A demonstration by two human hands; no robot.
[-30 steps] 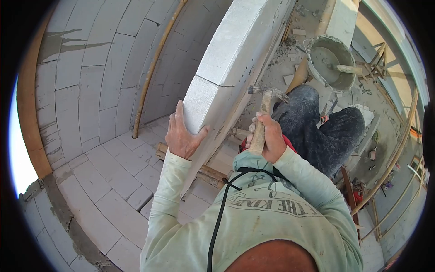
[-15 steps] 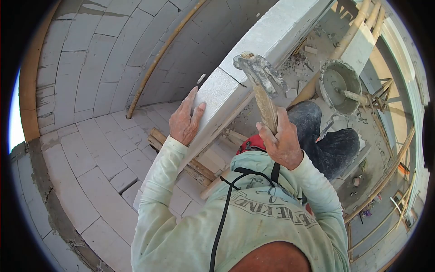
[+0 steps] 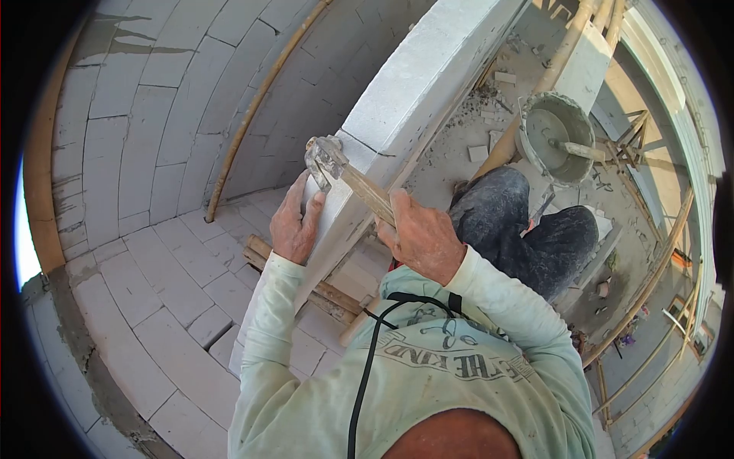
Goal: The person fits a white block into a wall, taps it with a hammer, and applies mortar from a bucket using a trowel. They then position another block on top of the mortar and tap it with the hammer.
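Just right of centre, the right hand (image 3: pixel 424 237) is clenched round the hammer (image 3: pixel 371 197), its head up at eleven o'clock, over the pale block (image 3: pixel 335 205); contact, can't tell! Over at nine, the left hand (image 3: pixel 297 222) grasps that block's edge, thumb apart. Out at two, there's the bucket (image 3: pixel 556 138), grey mix inside.

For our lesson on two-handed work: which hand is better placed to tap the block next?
Probably the right hand: it holds the hammer, its head at the block, while the left hand rests on it.
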